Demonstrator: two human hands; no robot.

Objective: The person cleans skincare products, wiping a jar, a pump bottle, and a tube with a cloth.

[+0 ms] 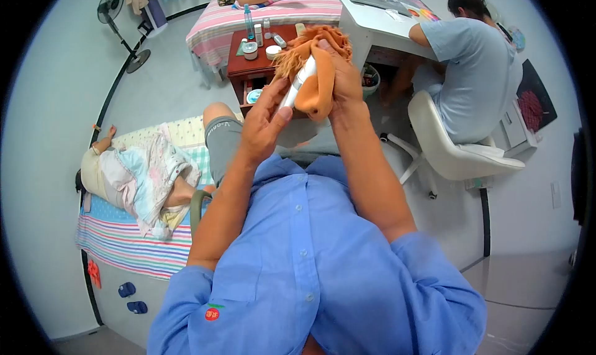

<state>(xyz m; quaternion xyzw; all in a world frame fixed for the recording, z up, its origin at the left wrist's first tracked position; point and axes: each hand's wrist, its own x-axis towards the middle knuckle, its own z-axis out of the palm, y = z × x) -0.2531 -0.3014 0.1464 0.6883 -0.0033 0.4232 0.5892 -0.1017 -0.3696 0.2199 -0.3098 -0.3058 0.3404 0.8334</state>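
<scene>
My left hand (pixel 266 118) is closed around the lower end of a slim white cylinder (pixel 298 85), whose exact kind I cannot make out. An orange fringed cloth (pixel 319 89) is bunched around the cylinder's upper part and hangs in a fold beside it. My right hand (pixel 343 78) grips this cloth from the right, with its thumb over the top. The cylinder tilts up to the right, and its far end is hidden under the cloth. Both hands are held up in front of the red-brown bedside table.
Bottles and jars stand on the bedside table (pixel 239 65), its drawer partly out. A person in a light blue shirt (pixel 475 75) sits on a white swivel chair (pixel 434 134) at a desk (pixel 379 29). Another person lies on a floor mat (pixel 136 246). A fan (pixel 112 10) stands far left.
</scene>
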